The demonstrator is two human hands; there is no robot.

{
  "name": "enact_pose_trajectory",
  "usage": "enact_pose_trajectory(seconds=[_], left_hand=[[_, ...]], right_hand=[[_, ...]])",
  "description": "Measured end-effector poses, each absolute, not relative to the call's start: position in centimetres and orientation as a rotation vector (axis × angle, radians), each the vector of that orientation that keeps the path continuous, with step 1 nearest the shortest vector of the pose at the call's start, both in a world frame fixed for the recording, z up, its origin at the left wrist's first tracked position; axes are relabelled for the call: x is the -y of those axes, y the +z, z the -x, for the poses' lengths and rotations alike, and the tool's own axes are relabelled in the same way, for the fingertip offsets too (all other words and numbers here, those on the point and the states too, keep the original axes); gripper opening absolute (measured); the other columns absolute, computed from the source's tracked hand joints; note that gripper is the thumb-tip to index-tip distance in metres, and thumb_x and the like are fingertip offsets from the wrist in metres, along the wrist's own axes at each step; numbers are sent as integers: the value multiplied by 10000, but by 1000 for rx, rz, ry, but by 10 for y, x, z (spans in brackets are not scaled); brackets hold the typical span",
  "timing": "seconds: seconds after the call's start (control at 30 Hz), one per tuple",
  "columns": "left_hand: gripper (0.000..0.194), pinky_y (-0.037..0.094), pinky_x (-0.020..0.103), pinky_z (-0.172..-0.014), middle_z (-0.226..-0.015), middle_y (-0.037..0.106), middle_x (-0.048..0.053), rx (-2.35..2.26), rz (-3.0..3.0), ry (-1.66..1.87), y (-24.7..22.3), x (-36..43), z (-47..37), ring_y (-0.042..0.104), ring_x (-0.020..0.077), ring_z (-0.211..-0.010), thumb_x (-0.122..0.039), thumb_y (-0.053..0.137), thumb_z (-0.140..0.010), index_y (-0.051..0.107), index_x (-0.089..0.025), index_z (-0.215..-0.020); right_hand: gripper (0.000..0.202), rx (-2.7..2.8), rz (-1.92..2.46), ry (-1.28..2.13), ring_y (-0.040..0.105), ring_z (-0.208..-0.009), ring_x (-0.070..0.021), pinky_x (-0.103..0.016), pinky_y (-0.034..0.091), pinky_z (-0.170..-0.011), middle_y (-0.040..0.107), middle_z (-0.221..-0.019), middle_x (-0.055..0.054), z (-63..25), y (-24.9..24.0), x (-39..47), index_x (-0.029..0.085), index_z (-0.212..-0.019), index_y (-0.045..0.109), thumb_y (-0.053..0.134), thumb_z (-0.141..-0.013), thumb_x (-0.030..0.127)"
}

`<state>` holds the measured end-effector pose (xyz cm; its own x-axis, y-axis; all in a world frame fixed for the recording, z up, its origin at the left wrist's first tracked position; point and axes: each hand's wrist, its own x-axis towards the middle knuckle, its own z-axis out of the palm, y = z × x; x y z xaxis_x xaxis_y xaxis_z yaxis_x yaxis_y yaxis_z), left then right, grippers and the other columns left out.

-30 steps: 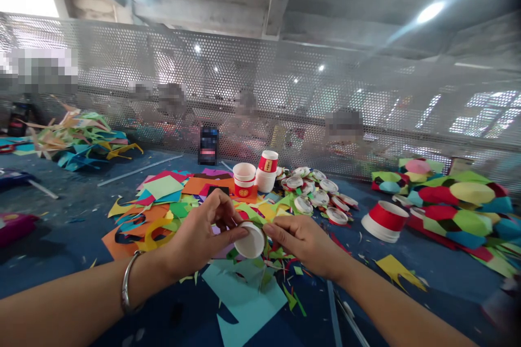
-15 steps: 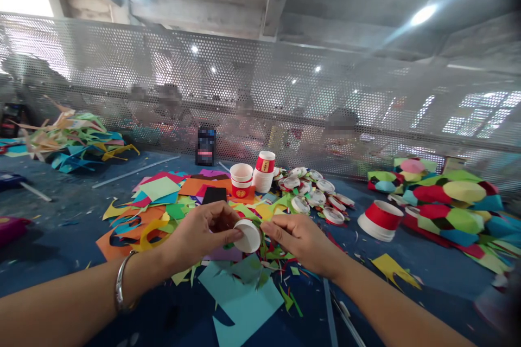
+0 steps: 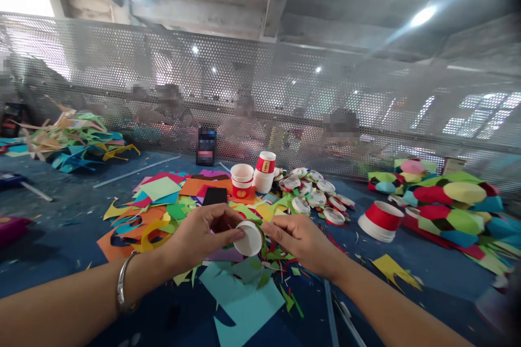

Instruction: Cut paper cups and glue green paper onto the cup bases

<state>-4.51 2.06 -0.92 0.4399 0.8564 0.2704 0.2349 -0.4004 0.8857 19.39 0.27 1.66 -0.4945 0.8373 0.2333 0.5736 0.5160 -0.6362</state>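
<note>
Between the thumb and fingers of my left hand (image 3: 214, 230) is a round white paper cup bottom (image 3: 249, 239), its flat face tilted toward me. My right hand (image 3: 299, 238) is closed in a pinch just off the disc's right edge; what sits between those fingertips, if anything, is too small to make out. Below both hands lies a cut light blue paper sheet (image 3: 252, 303). Coloured paper scraps surround them. Beyond to the right is a pile of similar cut cup bottoms (image 3: 319, 191).
Stacked paper cups (image 3: 264, 180) stand behind my hands, beside a red cup (image 3: 242, 184). A red and white cup stack (image 3: 381, 220) is at right, near coloured paper balls (image 3: 448, 200). Glue sticks (image 3: 331, 312) lie in front. A phone (image 3: 206, 146) leans on the perforated screen (image 3: 228, 81).
The cup bottom in my left hand has shifted very slightly down and right. My right hand stays pinched beside it, almost still.
</note>
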Motion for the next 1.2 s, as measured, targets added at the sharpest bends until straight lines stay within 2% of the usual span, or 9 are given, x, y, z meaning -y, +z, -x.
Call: enact_pose_trajectory(seconds=[0.43,0.6,0.73,0.83,1.03,1.2], left_hand=[[240,458,294,-688,-873,726,38,-893,-1894,954,-9,-21,45,608,165,-754,-393,691,-808,705,-206,-958],[241,455,276,-659,-860,698,43,-820,-1631,1024,-7,-20,43,614,158,-734,-355,730,-772,661,-185,-927],[353,463,265,-643,-837,663,23,-818,-1379,1049,-5,-17,43,599,142,-700,-307,756,-749,614,-182,-1047],[433,475,268,-667,-860,641,10,-783,-1276,1060,-3,-14,42,593,128,-699,-279,763,-756,567,-191,-1132],[344,495,267,-733,-864,648,8,-741,-995,1072,-2,-9,38,601,106,-706,-259,782,-749,568,-181,-1006],[334,509,271,-751,-863,655,16,-764,-890,1044,-4,-10,39,626,128,-747,-249,804,-721,593,-183,-971]], right_hand=[[481,2237,1159,650,289,-556,-112,-287,221,-510,290,-603,53,-193,16,-3,211,-617,342,414,-986,512],[486,2108,1202,701,284,-544,-113,-278,223,-498,289,-585,58,-194,16,-4,216,-619,360,434,-967,548],[466,1951,1198,825,265,-498,-101,-267,200,-462,303,-552,69,-194,12,-6,209,-665,449,453,-948,580],[447,1891,1175,860,246,-494,-96,-263,183,-454,287,-561,77,-192,9,-7,210,-686,447,477,-937,579],[405,1979,1115,815,327,-572,-107,-248,255,-493,365,-639,61,-179,7,5,209,-701,449,692,-807,516],[363,2140,1151,615,356,-546,-106,-250,266,-493,419,-605,63,-171,6,14,212,-709,459,704,-808,461]])
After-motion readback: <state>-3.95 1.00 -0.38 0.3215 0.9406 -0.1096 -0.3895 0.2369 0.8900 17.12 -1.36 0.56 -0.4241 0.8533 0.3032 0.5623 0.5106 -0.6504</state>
